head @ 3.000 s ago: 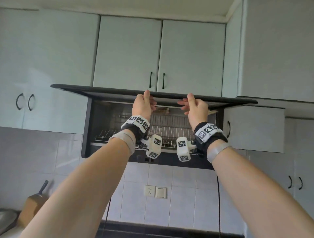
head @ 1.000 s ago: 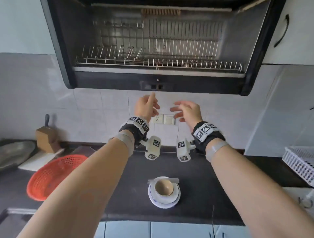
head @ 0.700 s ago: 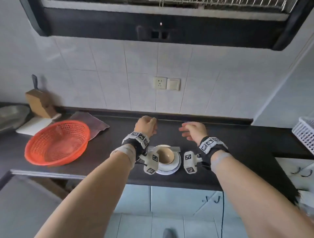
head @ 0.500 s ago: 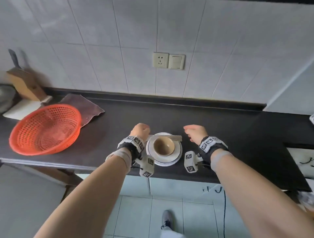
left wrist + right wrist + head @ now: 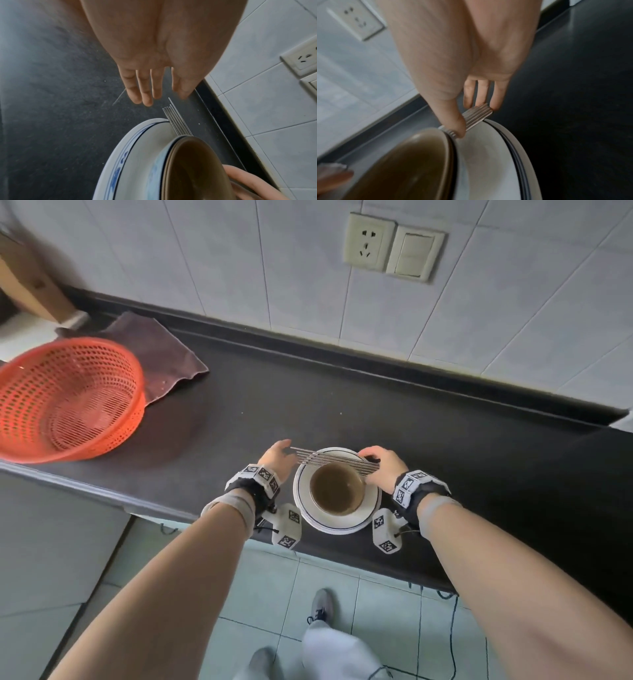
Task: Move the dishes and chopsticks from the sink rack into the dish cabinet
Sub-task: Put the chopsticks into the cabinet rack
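A stack of white, blue-rimmed plates (image 5: pixel 368 510) sits near the front edge of the black counter, with a brown bowl (image 5: pixel 336 490) on top. A bundle of metal chopsticks (image 5: pixel 329 459) lies across the plates behind the bowl. My right hand (image 5: pixel 369 462) pinches their right ends; in the right wrist view the thumb (image 5: pixel 456 125) presses on the chopsticks (image 5: pixel 477 115) and the fingertips meet their ends. My left hand (image 5: pixel 285 449) is at the left tips, with its fingers (image 5: pixel 145 93) straight and just short of the chopsticks (image 5: pixel 177 123).
A red mesh basket (image 5: pixel 65 398) stands at the counter's left on a brown cloth (image 5: pixel 164 357), with a wooden knife block (image 5: pixel 27 285) behind. A wall socket and switch (image 5: pixel 394 248) sit on the tiled wall. The counter's front edge (image 5: pixel 102 494) drops to the tiled floor.
The view has swung down from the open dish cabinet to the counter. Both hands came down to either side of the plate stack, and the right hand took the chopsticks' ends.
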Demonstrator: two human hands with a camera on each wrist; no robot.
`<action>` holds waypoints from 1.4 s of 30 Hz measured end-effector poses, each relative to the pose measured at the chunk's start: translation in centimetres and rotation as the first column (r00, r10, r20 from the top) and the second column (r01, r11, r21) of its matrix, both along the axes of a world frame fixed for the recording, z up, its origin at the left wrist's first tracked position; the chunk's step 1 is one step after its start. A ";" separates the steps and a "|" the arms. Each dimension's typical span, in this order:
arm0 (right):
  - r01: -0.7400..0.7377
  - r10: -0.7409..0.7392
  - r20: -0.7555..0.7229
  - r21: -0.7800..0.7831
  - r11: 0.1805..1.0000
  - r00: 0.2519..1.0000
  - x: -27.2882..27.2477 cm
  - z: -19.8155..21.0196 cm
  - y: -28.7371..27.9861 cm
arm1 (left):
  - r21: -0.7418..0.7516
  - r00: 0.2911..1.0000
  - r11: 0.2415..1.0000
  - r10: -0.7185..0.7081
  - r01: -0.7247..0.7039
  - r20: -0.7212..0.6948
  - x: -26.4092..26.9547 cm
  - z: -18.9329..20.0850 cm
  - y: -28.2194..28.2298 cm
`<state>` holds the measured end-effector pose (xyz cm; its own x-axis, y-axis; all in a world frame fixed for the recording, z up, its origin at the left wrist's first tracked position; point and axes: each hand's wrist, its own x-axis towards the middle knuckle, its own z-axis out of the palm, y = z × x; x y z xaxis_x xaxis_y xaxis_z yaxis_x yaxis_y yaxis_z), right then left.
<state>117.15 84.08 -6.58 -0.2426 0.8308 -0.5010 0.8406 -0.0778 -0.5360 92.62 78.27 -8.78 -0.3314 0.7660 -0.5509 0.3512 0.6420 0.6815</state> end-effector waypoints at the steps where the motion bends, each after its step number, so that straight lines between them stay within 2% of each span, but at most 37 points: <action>1: -0.028 0.027 0.029 0.018 0.999 0.999 -0.4 -0.1 0.0 | 0.000 1.000 1.000 -0.005 0.005 0.021 0.0 -0.1 0.1; 5: -0.085 0.078 0.088 0.074 0.994 0.993 -0.7 -0.7 0.0 | -0.046 0.992 0.999 -0.011 0.016 0.124 0.6 -0.5 0.5; 8: -0.141 0.116 0.187 0.127 0.982 0.975 -0.4 -0.6 0.3 | -0.033 0.994 0.998 0.053 -0.050 0.096 1.1 -1.0 1.0; 10: -0.188 0.143 0.262 0.158 0.969 0.955 -0.3 -0.5 0.3 | -0.034 0.996 0.996 0.088 -0.087 0.023 1.4 -1.4 1.5; 12: -0.224 0.164 0.294 0.183 0.957 0.942 -0.4 -0.3 0.3 | -0.044 0.984 0.984 0.173 -0.175 -0.046 1.7 -0.9 1.8; 14: -0.241 0.174 0.298 0.205 0.949 0.938 -0.3 -0.2 0.7 | -0.037 0.975 0.975 0.217 -0.219 -0.047 1.6 -1.0 2.5; 16: -0.254 0.186 0.301 0.203 0.946 0.935 -0.1 -0.2 0.9 | -0.052 0.987 0.986 0.156 -0.158 -0.044 1.4 -1.3 3.0; 19: -0.286 0.203 0.318 0.240 0.928 0.926 0.1 -0.3 1.1 | 0.007 0.997 0.998 0.061 -0.061 -0.041 1.5 -1.2 3.2; 23: -0.332 0.243 0.322 0.257 0.908 0.915 0.0 -0.4 1.4 | 0.007 0.999 0.999 0.049 -0.049 -0.018 2.1 -0.2 3.4; 27: -0.272 0.194 0.275 0.283 0.920 0.942 -0.1 -0.2 1.6 | 0.003 0.995 0.995 0.096 -0.096 0.022 1.6 0.5 3.5; 32: -0.214 0.162 0.210 0.254 0.943 0.964 -0.2 0.4 2.3 | -0.024 0.998 0.999 0.046 -0.045 0.042 1.2 0.6 3.7; 35: -0.080 0.074 0.032 0.260 0.962 0.997 -1.2 1.2 3.4 | 0.009 0.995 1.000 0.014 -0.015 0.102 1.1 0.9 4.3; 37: -0.071 0.093 -0.090 0.226 0.971 0.992 -2.7 2.3 4.2 | 0.053 0.984 0.999 -0.013 0.003 0.176 1.1 1.8 4.9; 39: -0.129 0.159 -0.169 0.178 0.976 0.973 -4.9 3.5 5.0 | 0.072 0.940 0.995 0.040 -0.069 0.340 1.0 2.5 5.9; 42: -0.203 0.238 -0.193 0.183 0.962 0.952 -8.5 4.9 6.0 | 0.052 0.798 0.954 0.216 -0.295 0.563 0.0 3.4 7.0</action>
<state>108.60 90.10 -1.67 -0.5146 0.8089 -0.2845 0.6934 0.1975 -0.6929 92.63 85.26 -5.34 -0.2006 0.7735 -0.6013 -0.2670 0.5473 0.7932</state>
